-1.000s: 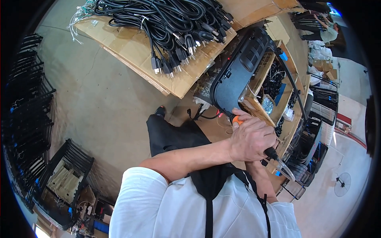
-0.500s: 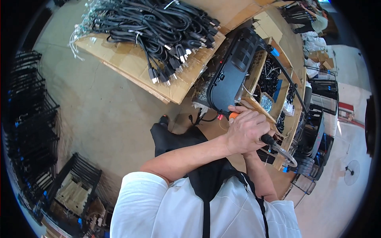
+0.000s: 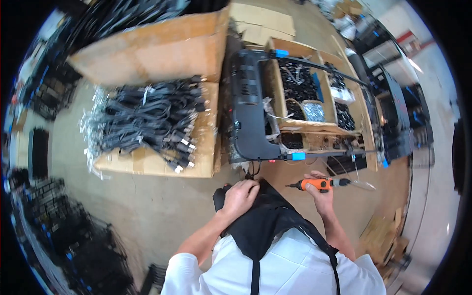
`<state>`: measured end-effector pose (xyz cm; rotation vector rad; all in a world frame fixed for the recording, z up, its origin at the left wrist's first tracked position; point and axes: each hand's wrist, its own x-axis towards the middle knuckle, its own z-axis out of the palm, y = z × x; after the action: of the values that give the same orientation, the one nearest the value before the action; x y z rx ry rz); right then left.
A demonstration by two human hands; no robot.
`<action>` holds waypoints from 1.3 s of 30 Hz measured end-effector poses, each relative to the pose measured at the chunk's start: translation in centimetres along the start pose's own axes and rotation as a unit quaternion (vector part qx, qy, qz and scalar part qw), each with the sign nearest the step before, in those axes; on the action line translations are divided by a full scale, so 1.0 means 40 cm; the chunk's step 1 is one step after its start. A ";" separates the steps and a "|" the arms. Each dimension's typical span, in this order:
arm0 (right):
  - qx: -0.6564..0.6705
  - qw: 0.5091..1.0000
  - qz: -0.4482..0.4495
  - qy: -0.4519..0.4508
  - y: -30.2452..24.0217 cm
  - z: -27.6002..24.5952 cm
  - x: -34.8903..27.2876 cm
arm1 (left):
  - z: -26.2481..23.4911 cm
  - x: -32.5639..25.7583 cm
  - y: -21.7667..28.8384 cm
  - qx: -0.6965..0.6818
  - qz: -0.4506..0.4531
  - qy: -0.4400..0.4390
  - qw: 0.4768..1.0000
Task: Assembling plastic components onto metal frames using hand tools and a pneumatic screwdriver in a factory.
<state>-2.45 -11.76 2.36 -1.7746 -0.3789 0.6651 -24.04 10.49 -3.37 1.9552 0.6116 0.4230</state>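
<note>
The left hand [image 3: 241, 197] has left the driver [image 3: 321, 184], now apart on the frame's [image 3: 250, 143] near side, so driving seems paused; the right hand's [image 3: 322, 197] fingers clamp it. Left fingers' hold is unclear.

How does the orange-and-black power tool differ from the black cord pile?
The orange-and-black power tool is in the right hand; the black cord pile lies on brown cardboard. The tool is one straight body; the pile is many looped cords. Both include black.
</note>
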 end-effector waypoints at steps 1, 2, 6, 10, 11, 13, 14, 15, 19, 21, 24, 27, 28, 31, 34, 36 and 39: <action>0.009 1.000 -0.003 0.029 0.067 -0.034 -0.011 | -0.005 -0.012 -0.035 0.019 -0.020 -0.069 0.997; -0.006 0.987 0.108 0.115 0.121 -0.059 -0.024 | -0.012 -0.028 -0.063 0.051 -0.025 -0.090 0.994; 0.248 0.874 0.307 0.284 0.403 -0.237 -0.086 | -0.031 -0.003 -0.058 0.077 -0.002 -0.088 0.993; 0.399 0.770 0.258 0.427 0.480 -0.313 -0.060 | -0.017 0.092 -0.005 0.067 0.023 -0.069 0.995; 0.409 0.763 0.257 0.430 0.494 -0.331 -0.035 | -0.009 0.117 0.017 0.074 0.031 -0.076 0.994; 0.455 0.760 0.206 0.416 0.501 -0.363 0.029 | 0.011 0.161 0.060 0.051 0.064 -0.008 0.997; 0.463 0.754 0.207 0.417 0.506 -0.373 0.072 | 0.022 0.182 0.070 0.040 0.062 0.004 0.997; 0.468 0.761 0.185 0.410 0.524 -0.384 0.124 | 0.030 0.204 0.089 0.049 0.068 0.000 0.997; 0.459 0.783 0.195 0.371 0.556 -0.369 0.353 | 0.049 0.265 0.096 0.151 0.102 0.092 0.979; 0.473 0.780 0.218 0.347 0.593 -0.346 0.457 | 0.057 0.284 0.095 0.265 0.050 0.182 0.946; 0.473 0.813 0.181 0.289 0.704 -0.380 0.574 | 0.106 0.332 0.033 0.310 -0.033 0.214 0.926; 0.495 0.820 0.193 0.213 0.873 -0.518 0.657 | 0.207 0.418 0.015 0.250 -0.150 0.224 0.930; 0.490 0.809 0.257 0.197 0.817 -0.419 0.681 | 0.196 0.405 0.008 0.275 -0.195 0.242 0.910; 0.429 0.843 0.318 0.058 0.756 -0.383 0.670 | 0.198 0.424 0.075 0.298 -0.305 0.277 0.861; 0.228 0.921 0.301 -0.095 0.713 -0.424 0.542 | 0.216 0.433 0.052 0.388 -0.299 0.313 0.814; 0.038 0.917 0.315 -0.243 0.564 -0.482 0.492 | 0.230 0.450 0.055 0.408 -0.296 0.324 0.801; -0.216 0.858 0.257 -0.389 0.280 -0.558 0.483 | 0.237 0.457 0.069 0.422 -0.285 0.355 0.784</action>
<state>25.51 -21.34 -8.67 -1.9743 -0.6366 1.8205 -3.47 13.30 -4.48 2.2188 2.1208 0.5447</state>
